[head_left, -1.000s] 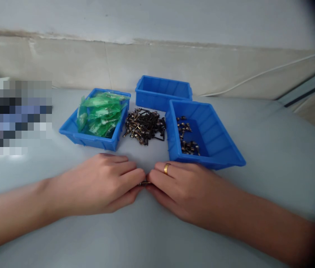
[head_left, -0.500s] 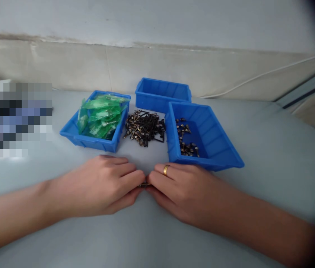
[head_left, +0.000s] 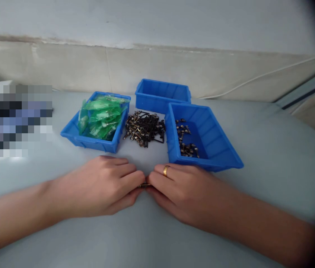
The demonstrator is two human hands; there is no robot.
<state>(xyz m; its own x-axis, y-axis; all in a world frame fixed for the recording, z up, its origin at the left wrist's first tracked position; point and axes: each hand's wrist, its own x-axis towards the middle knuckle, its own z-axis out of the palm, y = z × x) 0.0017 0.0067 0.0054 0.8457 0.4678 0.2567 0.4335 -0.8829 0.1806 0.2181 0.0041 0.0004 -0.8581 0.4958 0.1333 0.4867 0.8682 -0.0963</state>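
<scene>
Between my hands is a small, thin metal screw (head_left: 145, 185), mostly covered by the fingers, so its ends do not show. My left hand (head_left: 113, 184) pinches it from the left with thumb and index finger. From the other side, my right hand (head_left: 178, 188), with a gold ring on one finger, grips it in the same way. The fingertips of both hands nearly meet. Just beyond them lies a loose pile of dark and brassy screws (head_left: 145, 128) on the grey table (head_left: 135, 238).
Green plastic packets (head_left: 104, 115) fill the left blue bin (head_left: 90, 143). Several small metal parts (head_left: 189, 149) lie in the right blue bin (head_left: 216, 130), close to my right hand. Another blue bin (head_left: 163, 103) stands at the back by the wall (head_left: 70, 65). A blurred-out patch covers the far left.
</scene>
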